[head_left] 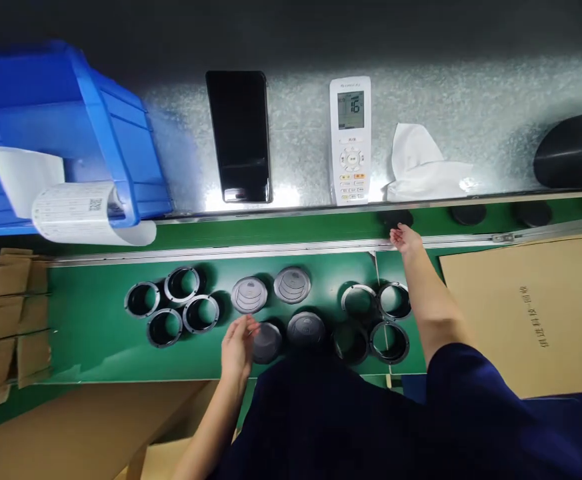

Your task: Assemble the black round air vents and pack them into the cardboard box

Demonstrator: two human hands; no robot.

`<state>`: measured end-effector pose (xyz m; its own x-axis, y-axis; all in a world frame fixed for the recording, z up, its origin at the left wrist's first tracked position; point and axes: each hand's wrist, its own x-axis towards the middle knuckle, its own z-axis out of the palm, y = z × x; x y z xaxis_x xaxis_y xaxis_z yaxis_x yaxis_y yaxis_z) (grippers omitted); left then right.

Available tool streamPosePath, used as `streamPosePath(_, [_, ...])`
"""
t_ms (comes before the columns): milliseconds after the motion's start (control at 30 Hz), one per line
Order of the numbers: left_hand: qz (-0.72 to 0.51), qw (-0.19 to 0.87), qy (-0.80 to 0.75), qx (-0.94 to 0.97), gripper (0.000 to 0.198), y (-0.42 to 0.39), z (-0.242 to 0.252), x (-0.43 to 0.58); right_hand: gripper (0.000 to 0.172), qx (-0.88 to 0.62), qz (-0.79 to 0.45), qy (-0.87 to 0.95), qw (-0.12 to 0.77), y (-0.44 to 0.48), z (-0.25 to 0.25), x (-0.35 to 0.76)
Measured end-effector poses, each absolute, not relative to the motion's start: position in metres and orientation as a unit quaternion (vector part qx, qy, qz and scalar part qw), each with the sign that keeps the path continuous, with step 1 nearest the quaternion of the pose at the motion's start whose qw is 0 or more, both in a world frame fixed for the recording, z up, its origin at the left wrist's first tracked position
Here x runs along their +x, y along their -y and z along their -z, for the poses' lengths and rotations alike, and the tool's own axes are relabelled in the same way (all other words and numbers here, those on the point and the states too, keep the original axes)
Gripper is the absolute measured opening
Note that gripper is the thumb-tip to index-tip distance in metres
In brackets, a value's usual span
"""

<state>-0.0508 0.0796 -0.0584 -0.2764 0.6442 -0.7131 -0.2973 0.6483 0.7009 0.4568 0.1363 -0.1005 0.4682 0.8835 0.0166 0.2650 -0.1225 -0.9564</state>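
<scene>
My right hand reaches to the green belt under the shelf edge, its fingers closed at the near rim of a dark round disc. Half curled and seemingly holding nothing, my left hand hovers beside a dark round vent. Around it on the green table are a lighter grey round vent, another grey vent and a dark vent. Several black rings stand in two clusters, one with a left ring, the other with a right ring.
On the metal shelf are a blue bin with a paper label strip, a phone, a white remote, a tissue and a black cylinder. Cardboard sheets lie right, folded cardboard left.
</scene>
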Motion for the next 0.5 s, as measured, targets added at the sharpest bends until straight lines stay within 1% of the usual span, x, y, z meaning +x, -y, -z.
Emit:
streamPosePath(100, [-0.353, 0.64, -0.664, 0.156, 0.02, -0.085, 0.048, -0.019, 0.062, -0.666, -0.392, 0.327, 0.544, -0.127, 0.112, 0.395])
streamPosePath(200, [-0.34, 0.747, -0.554, 0.14, 0.031, -0.086, 0.032, 0.007, 0.061, -0.6, -0.526, 0.241, 0.552, -0.092, 0.097, 0.292])
streamPosePath(267, [-0.359, 0.809, -0.456, 0.095, 0.042, -0.086, 0.022, 0.014, 0.054, -0.527, -0.649, 0.172, 0.521, -0.059, 0.076, 0.222])
streamPosePath(333, [-0.405, 0.825, -0.39, 0.06, 0.05, -0.084, 0.013, 0.009, 0.049, -0.461, -0.746, 0.153, 0.456, -0.028, 0.054, 0.167])
streamPosePath(367, [-0.432, 0.821, -0.371, 0.05, 0.053, -0.082, 0.01, 0.003, 0.049, -0.45, -0.765, 0.181, 0.424, -0.018, 0.045, 0.149])
streamPosePath(400, [-0.457, 0.813, -0.358, 0.044, 0.056, -0.078, 0.006, -0.005, 0.05, -0.462, -0.757, 0.228, 0.403, -0.01, 0.038, 0.137])
streamPosePath(433, [-0.475, 0.807, -0.348, 0.039, 0.057, -0.074, 0.002, -0.014, 0.052, -0.495, -0.716, 0.289, 0.397, -0.007, 0.032, 0.13])
streamPosePath(500, [-0.485, 0.807, -0.334, 0.029, 0.057, -0.064, -0.006, -0.033, 0.055, -0.578, -0.552, 0.439, 0.411, -0.01, 0.021, 0.128])
